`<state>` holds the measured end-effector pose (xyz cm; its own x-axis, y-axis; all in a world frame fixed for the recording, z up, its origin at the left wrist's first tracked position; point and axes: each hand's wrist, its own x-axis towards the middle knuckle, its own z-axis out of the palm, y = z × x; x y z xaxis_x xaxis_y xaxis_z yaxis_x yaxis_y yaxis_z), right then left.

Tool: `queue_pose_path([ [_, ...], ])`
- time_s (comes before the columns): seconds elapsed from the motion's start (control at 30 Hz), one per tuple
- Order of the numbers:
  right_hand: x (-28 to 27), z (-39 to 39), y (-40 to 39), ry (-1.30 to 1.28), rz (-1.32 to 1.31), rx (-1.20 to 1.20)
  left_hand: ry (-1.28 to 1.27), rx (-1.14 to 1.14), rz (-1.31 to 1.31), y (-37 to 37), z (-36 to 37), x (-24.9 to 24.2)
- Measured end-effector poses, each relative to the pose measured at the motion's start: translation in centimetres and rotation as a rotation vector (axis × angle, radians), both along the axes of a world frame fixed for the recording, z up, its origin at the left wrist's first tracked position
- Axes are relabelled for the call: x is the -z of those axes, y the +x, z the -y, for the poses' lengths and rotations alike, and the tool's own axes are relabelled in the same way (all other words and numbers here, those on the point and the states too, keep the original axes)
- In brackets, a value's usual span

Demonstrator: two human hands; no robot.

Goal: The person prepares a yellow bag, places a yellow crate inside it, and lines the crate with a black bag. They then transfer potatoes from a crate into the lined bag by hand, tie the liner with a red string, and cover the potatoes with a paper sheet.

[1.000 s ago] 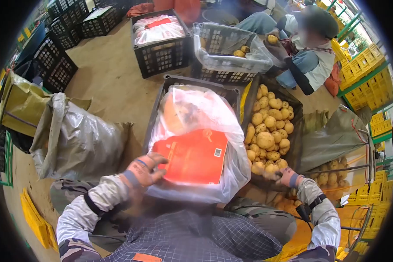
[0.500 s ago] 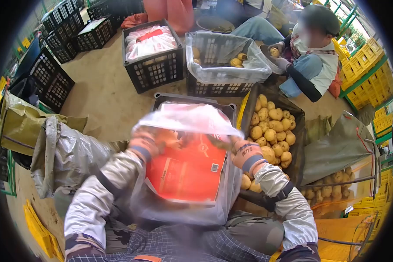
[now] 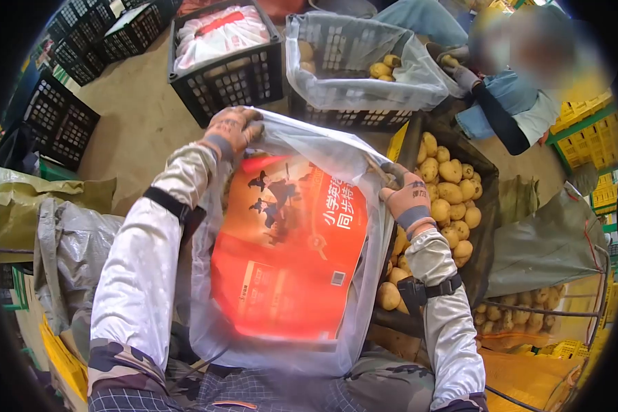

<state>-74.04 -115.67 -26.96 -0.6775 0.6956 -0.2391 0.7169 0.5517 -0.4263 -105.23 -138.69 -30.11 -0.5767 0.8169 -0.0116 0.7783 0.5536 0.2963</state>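
A crate lined with a translucent plastic bag (image 3: 202,302) stands in front of my body. Inside it a red printed sheet (image 3: 288,254) lies flat. My left hand (image 3: 232,130), in an orange-palmed glove, has its fingers closed on the far left part of the bag's rim. At the far right corner my right hand (image 3: 406,198), gloved likewise, pinches the bag's edge. Right of the crate, potatoes (image 3: 453,192) fill a dark-lined container. The contents under the sheet are hidden.
Beyond stand a black crate with a white bundle (image 3: 220,38) and a bag-lined crate with a few potatoes (image 3: 384,69). A co-worker (image 3: 508,103) sits at the upper right. Grey sheeting (image 3: 79,240) lies left; a netted potato sack (image 3: 522,309) is at right.
Both hands have moved away from my body, drawing the bag's far edge back and uncovering more of the red sheet. The view has tilted down.
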Motion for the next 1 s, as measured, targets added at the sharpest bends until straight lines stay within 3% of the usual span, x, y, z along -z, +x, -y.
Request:
queue_pose_path([
  [0.13,0.1,0.6,-0.1,0.095,0.043,0.001,0.118,-0.085,0.54,-3.1,-1.8,2.1],
  [0.23,0.6,0.5,-0.1,0.102,-0.024,-0.048,0.07,-0.024,0.71,-4.7,-1.6,2.1],
  [0.37,0.4,0.0,-0.2,0.094,0.025,-0.015,0.323,-0.315,1.45,-4.9,-0.3,3.5],
  [0.4,0.3,0.1,-0.3,0.089,0.06,0.003,0.305,-0.289,1.444,-4.9,-0.2,3.5],
  [0.5,5.3,-3.7,1.0,-0.057,-0.249,-0.14,0.359,-0.322,1.415,-5.1,0.3,4.0],
  [0.53,6.8,-5.1,1.0,-0.46,-0.424,-0.056,0.525,-0.313,1.617,-4.6,0.7,4.1],
  [0.6,4.2,-5.9,0.8,-1.373,-0.474,0.04,0.741,-0.419,1.468,-4.9,2.2,6.9],
  [0.7,8.4,-6.5,2.6,-1.269,-0.541,0.081,0.564,-0.368,0.499,-3.7,7.0,7.2],
  [0.73,8.8,-6.2,3.3,-1.233,-0.557,0.13,0.515,-0.364,0.242,-1.8,8.0,5.8],
  [0.77,6.0,-3.9,3.8,-1.232,-0.587,0.134,0.506,-0.348,0.097,2.9,9.0,1.0],
  [0.8,8.4,-5.0,5.0,-1.219,-0.59,0.126,0.468,-0.211,0.028,7.9,9.7,-3.1],
  [0.83,7.4,-4.1,6.3,-1.084,-0.579,0.212,0.423,-0.034,-0.055,12.1,10.9,-5.2],
  [0.87,5.9,-3.2,7.9,-0.941,-0.563,0.305,0.214,0.062,0.267,15.9,12.5,-6.3],
  [0.9,6.9,-3.9,10.1,-1.042,-0.755,0.405,0.163,0.358,0.208,20.0,13.4,-7.4],
  [0.93,6.0,-3.8,12.5,-0.953,-0.723,0.451,-0.132,0.418,0.177,24.5,13.9,-8.4],
  [1.0,4.0,-3.2,16.0,-0.788,-0.663,0.5,-0.247,0.515,0.043,29.9,16.7,-5.8],
])
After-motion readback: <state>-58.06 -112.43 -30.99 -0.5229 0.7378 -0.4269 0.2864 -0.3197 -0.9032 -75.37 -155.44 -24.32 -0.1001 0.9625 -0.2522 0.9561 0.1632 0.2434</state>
